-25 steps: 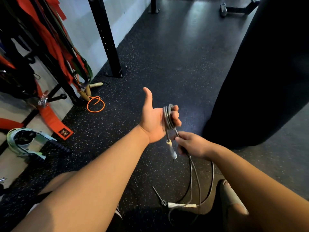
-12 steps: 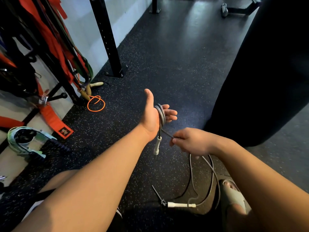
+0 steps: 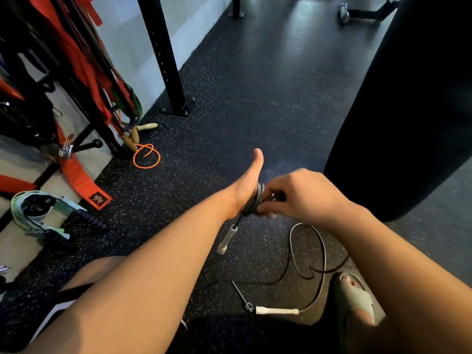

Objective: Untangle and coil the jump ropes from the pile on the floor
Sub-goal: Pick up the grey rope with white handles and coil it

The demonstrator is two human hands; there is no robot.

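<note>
A grey jump rope (image 3: 255,200) is wound in several loops around my left hand (image 3: 249,182), whose thumb points up. One white handle (image 3: 228,238) dangles below that hand. My right hand (image 3: 298,195) covers the left fingers and pinches the rope against the coil. The loose end of the rope (image 3: 322,254) curves down to the floor, ending at the second white handle (image 3: 277,310) beside my sandalled foot. An orange rope (image 3: 146,155) with wooden handles (image 3: 135,135) lies by the rack at the left.
A black punching bag (image 3: 408,111) hangs close on the right. A black rack post (image 3: 166,60) stands ahead at the left, with red straps (image 3: 76,60) and bands hanging beside it. A pale green device (image 3: 38,213) lies on the floor at the left.
My right hand rose from below the coil up onto the left fingers, laying another turn of rope. The left hand turned edge-on. Less rope lies on the floor.
</note>
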